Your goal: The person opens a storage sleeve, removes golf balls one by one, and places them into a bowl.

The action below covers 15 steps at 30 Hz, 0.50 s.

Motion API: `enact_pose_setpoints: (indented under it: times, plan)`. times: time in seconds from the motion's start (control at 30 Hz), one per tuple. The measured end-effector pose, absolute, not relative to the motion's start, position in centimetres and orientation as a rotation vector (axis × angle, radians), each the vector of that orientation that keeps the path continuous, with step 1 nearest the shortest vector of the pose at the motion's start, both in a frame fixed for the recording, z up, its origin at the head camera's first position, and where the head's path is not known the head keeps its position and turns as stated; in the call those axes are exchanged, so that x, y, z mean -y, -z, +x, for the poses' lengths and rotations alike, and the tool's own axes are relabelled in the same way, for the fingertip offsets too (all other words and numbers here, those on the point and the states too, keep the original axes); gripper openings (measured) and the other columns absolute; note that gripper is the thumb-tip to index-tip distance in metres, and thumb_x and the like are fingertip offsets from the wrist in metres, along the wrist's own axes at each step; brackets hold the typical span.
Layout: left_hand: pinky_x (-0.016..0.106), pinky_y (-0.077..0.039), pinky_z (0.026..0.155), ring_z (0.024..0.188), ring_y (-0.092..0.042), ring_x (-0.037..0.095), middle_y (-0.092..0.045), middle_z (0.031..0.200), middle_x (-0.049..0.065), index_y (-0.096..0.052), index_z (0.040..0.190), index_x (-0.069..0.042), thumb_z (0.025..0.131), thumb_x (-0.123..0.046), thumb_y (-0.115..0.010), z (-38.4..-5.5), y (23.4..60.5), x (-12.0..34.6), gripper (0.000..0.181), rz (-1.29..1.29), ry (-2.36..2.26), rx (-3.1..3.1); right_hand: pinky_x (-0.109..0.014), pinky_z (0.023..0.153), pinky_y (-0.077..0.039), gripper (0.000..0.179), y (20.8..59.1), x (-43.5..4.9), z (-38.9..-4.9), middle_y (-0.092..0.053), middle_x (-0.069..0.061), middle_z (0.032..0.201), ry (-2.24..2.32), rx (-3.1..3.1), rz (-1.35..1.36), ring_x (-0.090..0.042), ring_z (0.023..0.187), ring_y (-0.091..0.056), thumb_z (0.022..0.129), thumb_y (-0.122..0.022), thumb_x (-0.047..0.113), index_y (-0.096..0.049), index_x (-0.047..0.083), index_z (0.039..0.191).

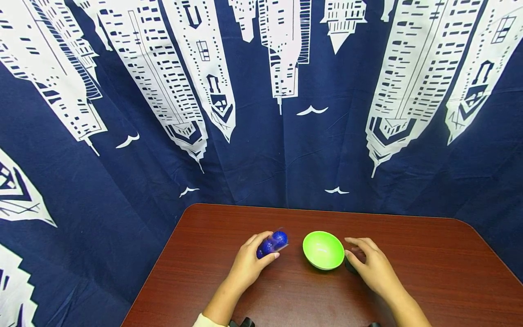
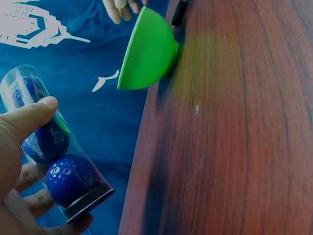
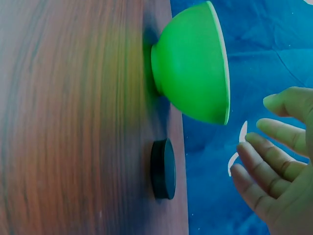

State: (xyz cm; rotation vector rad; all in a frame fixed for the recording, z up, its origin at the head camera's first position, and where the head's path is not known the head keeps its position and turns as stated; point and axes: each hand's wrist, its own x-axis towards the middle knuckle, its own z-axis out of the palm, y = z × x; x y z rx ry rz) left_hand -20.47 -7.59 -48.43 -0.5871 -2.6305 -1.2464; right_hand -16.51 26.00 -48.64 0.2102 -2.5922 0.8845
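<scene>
My left hand (image 1: pixel 250 263) grips a clear plastic tube (image 1: pixel 272 244) holding dark blue dimpled golf balls (image 2: pixel 73 180), its thumb and fingers wrapped around the wall. One end of the tube wears a black cap (image 2: pixel 90 203); no cap shows on the other end. To the right of the tube stands a bright green bowl (image 1: pixel 323 250), upright on the table, with no balls seen inside. My right hand (image 1: pixel 375 267) hovers just right of the bowl, fingers loosely bent and holding nothing. A round black lid (image 3: pixel 164 169) lies on the table beneath that hand, beside the bowl.
The brown wood-grain table (image 1: pixel 302 299) has rounded far corners. Behind it hangs a navy cloth (image 1: pixel 261 159) printed with white buildings and birds. Small black objects (image 1: pixel 247 322) show at the bottom edge, near the wrists.
</scene>
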Motion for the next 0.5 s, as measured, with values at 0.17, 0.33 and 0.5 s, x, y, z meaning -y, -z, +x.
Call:
enact_pose_setpoints:
  times: [0.17,0.33,0.5]
  plan:
    - [0.047,-0.055,0.098,0.117,-0.066,0.022,-0.067,0.127,0.000,-0.060,0.136,-0.025,0.088,-0.037,-0.078,-20.4,48.3,7.3,0.053,-0.600,1.218,2.618,-0.023,0.081,-0.058,0.033,48.4,-25.3,-16.5,-0.065,-0.005,0.116,-0.975,2.579,0.264,-0.015,0.098,-0.067,0.096,-0.070,0.016,-0.066,0.008,0.128]
    - [0.046,-0.054,0.100,0.119,-0.065,0.021,-0.068,0.128,-0.002,-0.061,0.134,-0.027,0.086,-0.036,-0.080,-20.3,48.4,7.0,0.052,-0.612,1.171,2.609,-0.025,0.081,-0.058,0.033,48.3,-24.7,-16.4,-0.065,-0.002,0.113,-0.994,2.535,0.303,-0.009,0.095,-0.066,0.095,-0.071,0.015,-0.066,0.008,0.127]
    - [0.050,-0.049,0.100,0.119,-0.064,0.021,-0.069,0.126,-0.002,-0.064,0.132,-0.024,0.084,-0.034,-0.082,-20.2,48.3,6.7,0.052,-0.611,1.115,2.596,-0.026,0.080,-0.058,0.034,48.3,-23.9,-16.3,-0.065,-0.001,0.111,-1.006,2.488,0.356,0.001,0.092,-0.061,0.094,-0.072,0.012,-0.066,0.006,0.127]
